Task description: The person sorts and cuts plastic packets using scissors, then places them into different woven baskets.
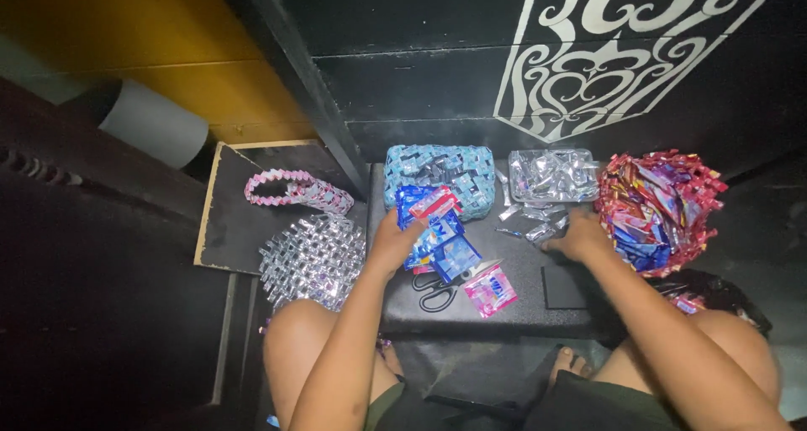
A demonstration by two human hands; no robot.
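Item one: our left hand (393, 239), fingers curled and pressed onto a loose heap of blue and red wrappers (437, 229), apparently pinning the slippery foil flat so it does not slide; whether the fingertips actually pinch a single wrapper we cannot tell. Item two: our right hand (580, 238), fingers slightly spread and bent down over scattered folded silver strips (538, 221), which lie just ahead of and under the fingertips; no clear pinch shows. Item three: one pair of black-handled scissors (441, 288), lying on the desk (521, 305) just below the left fingers, within easy reach. Item four: one loose pink wrapper (490, 290), just right of the scissors. Item five: woven wrapper pieces, counted as follows. One blue woven panel (445, 175) beyond the left fingers; one silver tray (553, 175) of folded strips beyond the right fingers; one red and purple woven basket (660, 208) just outside the right fingers, holding wrappers, likely as stock; one silver woven bag (313, 259) outside the left fingers, with one pink woven handle (298, 191) above it. The supplies sit fanned around both hands, presumably sorted by colour.
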